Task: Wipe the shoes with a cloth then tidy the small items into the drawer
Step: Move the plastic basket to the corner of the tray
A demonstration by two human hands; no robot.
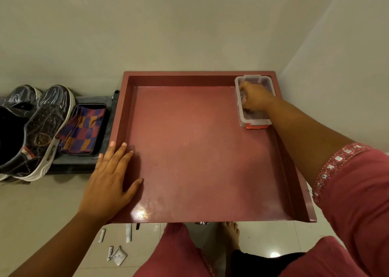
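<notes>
- I see a big red drawer [202,154] pulled out in front of me, with its flat floor showing.
- My left hand [111,175] lies flat on the drawer's left edge. The fingers are straight and spread, and they hold nothing.
- My right hand [255,96] reaches into the far right corner of the drawer. It is inside a clear plastic box [253,121] that sits there.
- The fingers of that hand are curled around something small and shiny. I cannot tell what the small thing is.
- A bit of something red shows under the near end of the box.
- To the left of the drawer is a dark low shelf [84,163]. A pair of dark shoes [40,129] with white soles sits on its left part.
- A folded cloth [83,129] with purple and orange squares lies in a dark tray [103,129] at the shelf's right end, just beside the drawer.
- On the pale floor near the drawer's front left corner lie some small white items [115,247]. They look like little tubes and a packet.
- My pink sleeve [347,192] has a shiny trim. My bare foot [231,234] is on the floor under the drawer's front edge.
</notes>
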